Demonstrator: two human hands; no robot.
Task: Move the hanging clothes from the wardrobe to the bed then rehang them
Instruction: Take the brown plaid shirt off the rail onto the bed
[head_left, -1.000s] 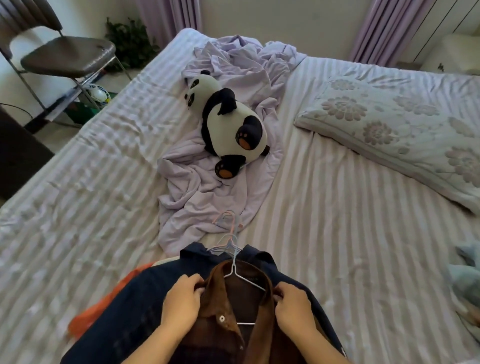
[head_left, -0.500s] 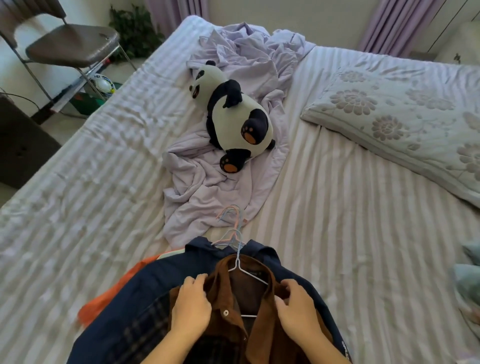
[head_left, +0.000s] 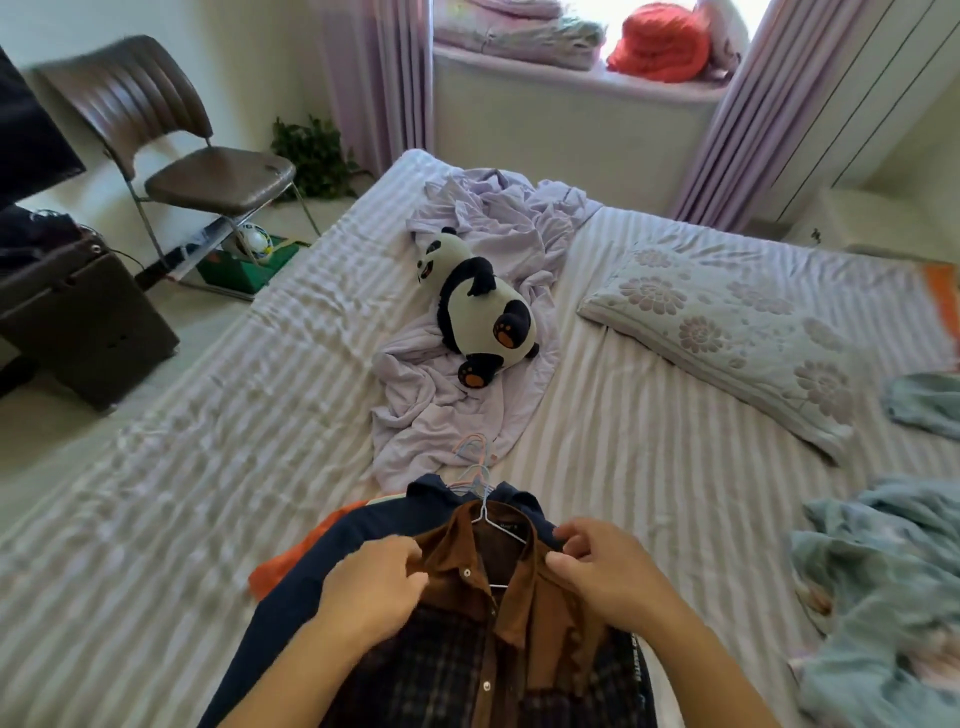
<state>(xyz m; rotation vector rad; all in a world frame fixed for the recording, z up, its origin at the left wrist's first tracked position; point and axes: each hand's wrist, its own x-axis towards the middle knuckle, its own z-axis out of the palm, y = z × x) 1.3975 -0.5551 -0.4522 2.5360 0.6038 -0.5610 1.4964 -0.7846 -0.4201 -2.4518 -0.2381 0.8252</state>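
A brown corduroy shirt (head_left: 498, 582) on a white wire hanger (head_left: 488, 512) lies on top of a pile of hung clothes at the bed's near edge. Under it are a navy garment (head_left: 311, 566) and an orange one (head_left: 270, 569). Several pastel hanger hooks (head_left: 475, 457) stick out beyond the collars. My left hand (head_left: 371, 584) pinches the brown shirt's left collar edge. My right hand (head_left: 602, 566) pinches its right collar and shoulder. The lower part of the pile is hidden by my arms.
The striped bed (head_left: 208, 467) holds a panda plush (head_left: 483, 312) on a crumpled lilac sheet (head_left: 467, 405), a floral pillow (head_left: 727, 332) and a light blue cloth (head_left: 883, 597) at the right. A brown chair (head_left: 208, 171) and a dark cabinet (head_left: 78, 322) stand on the left.
The view has tilted up, so the window sill and chair now show. Both hands stay on the brown shirt's collar, the right one shifted slightly outward.
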